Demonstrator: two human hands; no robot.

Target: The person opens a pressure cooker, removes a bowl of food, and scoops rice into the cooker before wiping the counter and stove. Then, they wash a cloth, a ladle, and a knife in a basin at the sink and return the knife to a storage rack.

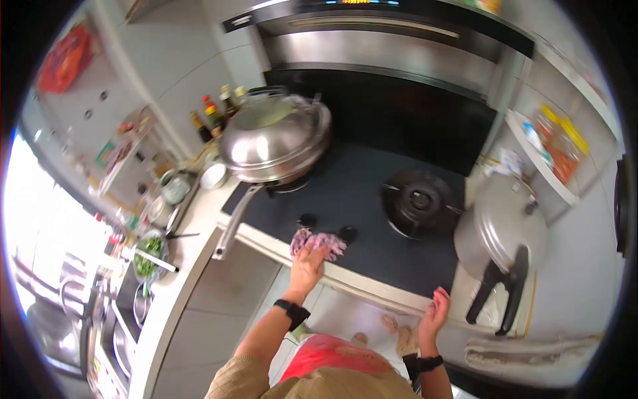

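Note:
My left hand (308,269) presses a crumpled pink and purple cloth (335,245) onto the front edge of the black stovetop (352,179), its fingers over the cloth. The cloth lies right beside two dark knobs (347,233). At the front right corner of the stove, my right hand (433,318) hangs by the counter edge with loosely curled, parted fingers and nothing visible in it. A covered steel wok (272,143) sits on the left burner, its long handle pointing toward me. The right burner (420,199) is bare.
A large pressure cooker (498,219) with black handles stands right of the stove. Bottles (212,113) stand behind the wok at left. On the left counter are a white bowl (213,176) and a bowl of green vegetables (150,256). Jars (567,149) rest on a right wall shelf.

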